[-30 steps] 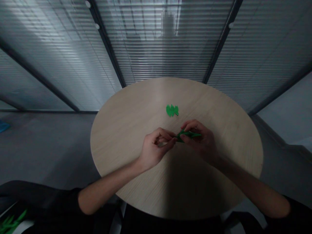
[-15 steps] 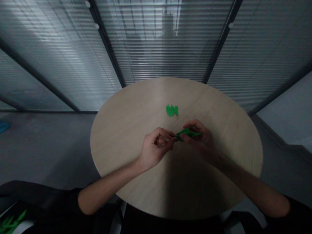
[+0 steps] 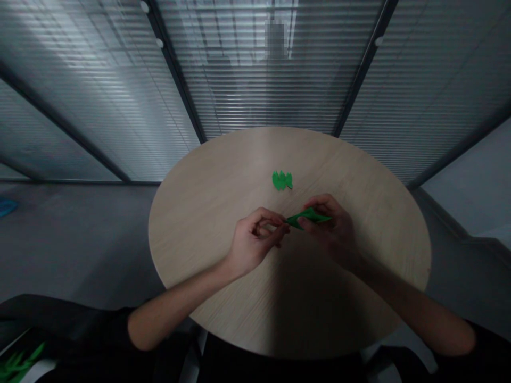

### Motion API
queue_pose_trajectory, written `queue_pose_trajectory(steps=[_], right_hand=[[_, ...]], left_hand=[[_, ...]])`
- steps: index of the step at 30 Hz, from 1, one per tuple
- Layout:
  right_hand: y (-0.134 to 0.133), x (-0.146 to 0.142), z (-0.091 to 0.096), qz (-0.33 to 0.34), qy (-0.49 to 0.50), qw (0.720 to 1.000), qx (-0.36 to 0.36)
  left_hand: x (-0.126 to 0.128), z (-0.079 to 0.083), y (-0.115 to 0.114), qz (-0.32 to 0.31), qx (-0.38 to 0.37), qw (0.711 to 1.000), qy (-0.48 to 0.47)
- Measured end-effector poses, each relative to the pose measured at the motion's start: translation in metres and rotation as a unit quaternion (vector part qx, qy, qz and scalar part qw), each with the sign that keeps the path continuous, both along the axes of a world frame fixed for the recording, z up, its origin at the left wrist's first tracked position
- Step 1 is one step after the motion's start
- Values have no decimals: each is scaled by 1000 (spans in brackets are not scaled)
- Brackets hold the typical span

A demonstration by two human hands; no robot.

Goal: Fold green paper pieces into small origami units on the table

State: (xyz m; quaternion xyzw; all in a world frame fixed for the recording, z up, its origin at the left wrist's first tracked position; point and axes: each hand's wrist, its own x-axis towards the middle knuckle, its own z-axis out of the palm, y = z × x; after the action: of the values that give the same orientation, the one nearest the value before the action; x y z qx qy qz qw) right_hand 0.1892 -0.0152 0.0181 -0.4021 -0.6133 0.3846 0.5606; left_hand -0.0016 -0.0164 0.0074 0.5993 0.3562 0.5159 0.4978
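Note:
A folded piece of green paper (image 3: 309, 214) with pointed ends is held above the table, between my two hands. My left hand (image 3: 251, 242) is closed in a pinch at the paper's left tip. On the other side, my right hand (image 3: 337, 231) grips the body of the paper, thumb in front and fingers behind, partly covering it. Beyond the hands, a small green cut-out with a jagged outline (image 3: 282, 181) lies flat on the round wooden table (image 3: 207, 181).
A glass wall with blinds (image 3: 255, 101) stands behind the table. At the lower left are a dark chair (image 3: 43, 314) and some green leaf-like pieces (image 3: 24, 364) beside something white. A blue object (image 3: 7, 206) lies on the floor at far left.
My right hand has shifted slightly right and away from me with the paper. More of the paper's left tip shows between the hands. My left hand has barely moved.

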Motion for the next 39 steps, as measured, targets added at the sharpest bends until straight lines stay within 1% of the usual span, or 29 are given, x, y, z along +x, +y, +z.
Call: queue_pose_trajectory(steps=[7,13,21,30,34,39], right_hand=[[-1,0,1,-16,-10,1000,16],[0,-1,2,-24,-13,999,28],[-2,-1,-3,-16,-15,999,24],[0,1,-1,-26,-14,1000,9],[1,1,-2,-20,-20,1000,5],[1,0,-6,0,-27,1000,-1]], left_hand=[[1,2,-1,-5,-5,1000,-30],[0,2,0,-10,-22,1000,-16],[3,2,2,0,-27,1000,-15],[2,1,4,-28,-35,998,-49],[2,0,4,-40,-31,998,-42],[2,-1,4,-21,-21,1000,-6]])
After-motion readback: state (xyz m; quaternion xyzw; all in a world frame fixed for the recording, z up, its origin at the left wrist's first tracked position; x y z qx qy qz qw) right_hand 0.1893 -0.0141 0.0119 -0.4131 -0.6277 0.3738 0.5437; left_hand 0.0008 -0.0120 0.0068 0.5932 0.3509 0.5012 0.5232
